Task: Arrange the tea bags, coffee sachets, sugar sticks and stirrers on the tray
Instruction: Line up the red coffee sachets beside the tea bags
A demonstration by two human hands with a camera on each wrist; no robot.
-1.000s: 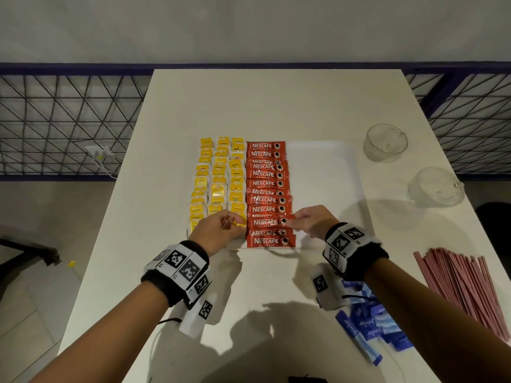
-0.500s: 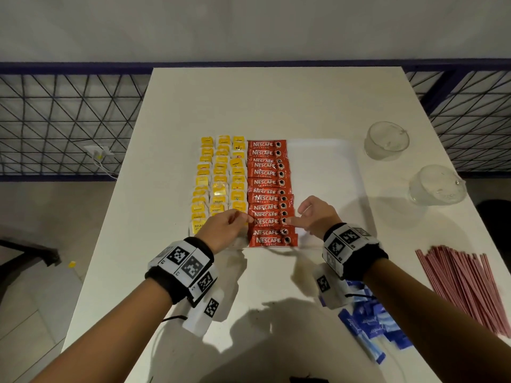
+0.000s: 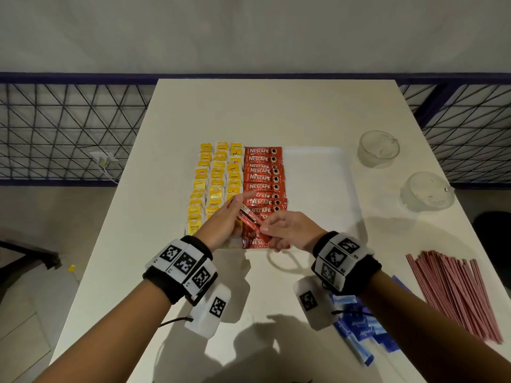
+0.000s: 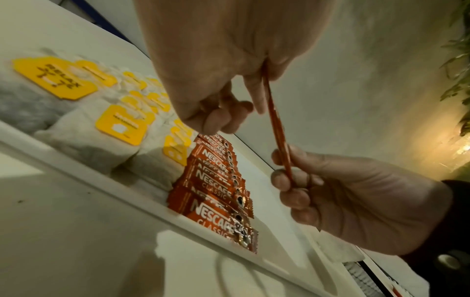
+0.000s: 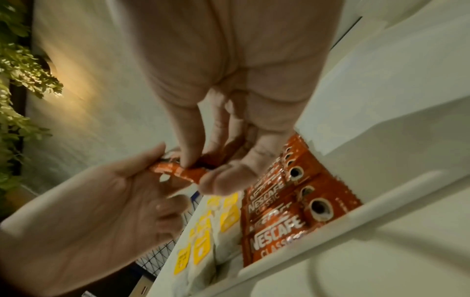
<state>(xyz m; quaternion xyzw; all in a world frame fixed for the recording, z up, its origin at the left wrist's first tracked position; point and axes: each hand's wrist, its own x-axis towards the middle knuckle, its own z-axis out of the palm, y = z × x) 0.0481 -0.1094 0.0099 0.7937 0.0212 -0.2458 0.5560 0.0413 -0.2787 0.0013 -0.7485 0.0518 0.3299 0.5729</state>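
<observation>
Smooth white table (image 3: pixel 276 114), both hands' (image 3: pixel 221 225) (image 3: pixel 290 230) grip pinched on one flat, crinkly red coffee sachet (image 3: pixel 250 218) above glossy tray (image 3: pixel 318 172).

Looks like a café or office refreshment corner; white table (image 3: pixel 276 111) set against a dark metal mesh railing (image 3: pixel 69 134), pale wall behind, leafy plant (image 5: pixel 15 60) lit by a warm lamp; two glass cups (image 3: pixel 378 149) standing by.

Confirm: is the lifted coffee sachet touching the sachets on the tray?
Apart. The left wrist view shows the lifted coffee sachet pinched between left hand and right hand, with clear space above the sachet row on the tray.
</observation>
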